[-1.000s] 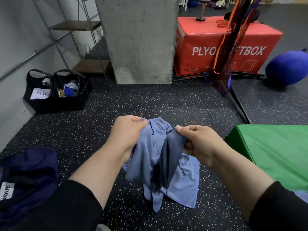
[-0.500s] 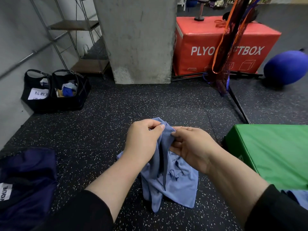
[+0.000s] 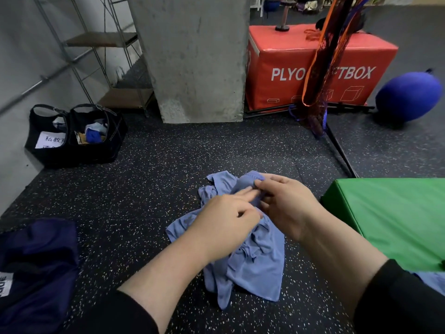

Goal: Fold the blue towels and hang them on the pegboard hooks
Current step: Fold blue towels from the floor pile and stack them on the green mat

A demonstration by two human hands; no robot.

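A crumpled light blue towel (image 3: pixel 257 268) lies bunched on the speckled black floor in front of me. My right hand (image 3: pixel 286 203) pinches its upper hem between thumb and fingers near the far edge. My left hand (image 3: pixel 224 222) sits over the middle of the cloth with fingers curled into the folds and the index finger stretched toward the right hand. Both hands are close together, almost touching. A corner of another light blue cloth (image 3: pixel 431 283) shows at the right edge beside my sleeve. No pegboard is in view.
A green mat (image 3: pixel 395 220) lies to the right, a dark navy bag (image 3: pixel 36 266) to the left. Black baskets (image 3: pixel 72 138) stand by the wall under a wire shelf (image 3: pixel 106 68). Beyond are a concrete pillar (image 3: pixel 195 59), a red plyo box (image 3: pixel 320 68), a hanging net (image 3: pixel 325 56) and a blue ball (image 3: pixel 409 95).
The towel, held up between both hands a second ago, has come down onto the floor. My hands moved together, lowered, and now work at its top edge.
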